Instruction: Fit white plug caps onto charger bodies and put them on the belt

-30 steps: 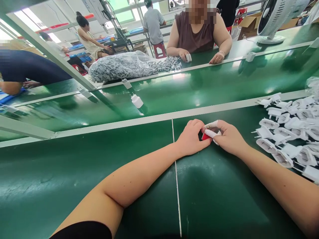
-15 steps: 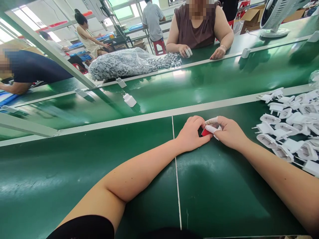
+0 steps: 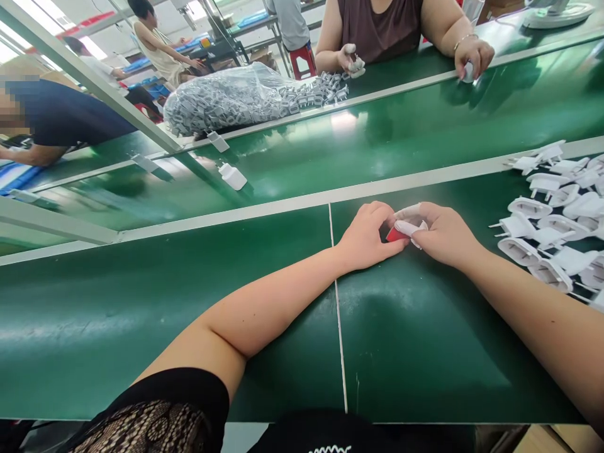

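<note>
My left hand is closed around a small red piece, its fingertips curled over the far side and its thumb along the near side. My right hand meets it from the right with thumb and forefinger bent together; both of these fingers wear white covers. The right thumb tip touches or overlaps the red piece's edge. Whatever else is between the fingertips is hidden. Both hands are low over the green work surface, just right of a thin white line. White plug adapters lie in a pile to the right of my right hand.
A pale rail runs behind my hands. Beyond it, a white plug lies on the green belt. A clear bag of plug parts rests on the far side, beside a co-worker whose hand holds a small white piece.
The view has tipped downward a little. My hands stay together around the red piece with little change of grip. The co-worker opposite has moved one hand to the right, now with a white piece in it.
</note>
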Demonstrator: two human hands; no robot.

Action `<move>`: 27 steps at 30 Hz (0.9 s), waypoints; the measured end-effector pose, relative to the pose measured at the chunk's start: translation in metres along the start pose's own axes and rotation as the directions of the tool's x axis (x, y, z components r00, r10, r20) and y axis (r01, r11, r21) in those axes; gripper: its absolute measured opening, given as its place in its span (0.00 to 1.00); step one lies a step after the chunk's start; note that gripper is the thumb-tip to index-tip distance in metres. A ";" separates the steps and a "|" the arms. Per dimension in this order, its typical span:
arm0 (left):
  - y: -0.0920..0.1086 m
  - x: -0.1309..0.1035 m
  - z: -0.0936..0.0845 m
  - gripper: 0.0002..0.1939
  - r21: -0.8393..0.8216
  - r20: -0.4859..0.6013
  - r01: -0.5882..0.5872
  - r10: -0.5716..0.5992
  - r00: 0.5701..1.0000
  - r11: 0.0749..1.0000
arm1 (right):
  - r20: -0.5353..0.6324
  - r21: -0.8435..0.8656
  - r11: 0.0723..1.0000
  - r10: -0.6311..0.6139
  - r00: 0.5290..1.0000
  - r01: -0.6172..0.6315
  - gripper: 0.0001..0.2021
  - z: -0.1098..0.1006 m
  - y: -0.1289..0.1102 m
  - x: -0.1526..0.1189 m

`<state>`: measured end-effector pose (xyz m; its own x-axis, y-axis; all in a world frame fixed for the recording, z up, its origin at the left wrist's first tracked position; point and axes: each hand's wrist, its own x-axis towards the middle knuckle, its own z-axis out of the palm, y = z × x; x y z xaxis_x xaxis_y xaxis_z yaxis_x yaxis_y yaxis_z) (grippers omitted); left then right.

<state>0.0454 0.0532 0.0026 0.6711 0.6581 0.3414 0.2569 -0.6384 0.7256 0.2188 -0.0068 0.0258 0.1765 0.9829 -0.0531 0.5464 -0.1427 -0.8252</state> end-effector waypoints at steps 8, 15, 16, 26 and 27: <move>0.000 -0.001 0.000 0.17 -0.013 -0.008 -0.010 0.010 1.000 1.000 | -0.019 0.006 1.000 -0.028 0.999 0.028 0.12 0.000 0.002 0.000; 0.002 0.000 -0.003 0.26 -0.009 0.032 -0.016 0.016 0.999 1.000 | -0.087 0.109 0.994 0.033 0.996 -0.023 0.11 -0.001 -0.006 -0.001; 0.002 0.000 -0.003 0.25 -0.009 0.038 -0.012 0.013 0.999 1.000 | -0.090 0.130 0.991 0.045 0.995 -0.033 0.11 -0.001 -0.006 -0.001; 0.001 0.000 -0.002 0.20 -0.196 -0.005 0.080 -0.083 0.997 0.977 | -0.107 0.347 0.936 0.099 0.989 -0.056 0.12 0.004 0.000 0.003; 0.001 -0.001 -0.003 0.22 -0.234 0.000 0.069 -0.071 0.997 0.970 | -0.104 0.368 0.928 0.093 0.990 -0.048 0.12 0.005 0.001 0.004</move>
<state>0.0433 0.0533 0.0045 0.6510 0.7018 0.2892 0.1330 -0.4806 0.8668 0.2162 -0.0027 0.0223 0.3104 0.9480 -0.0709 0.1974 -0.1372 -0.9707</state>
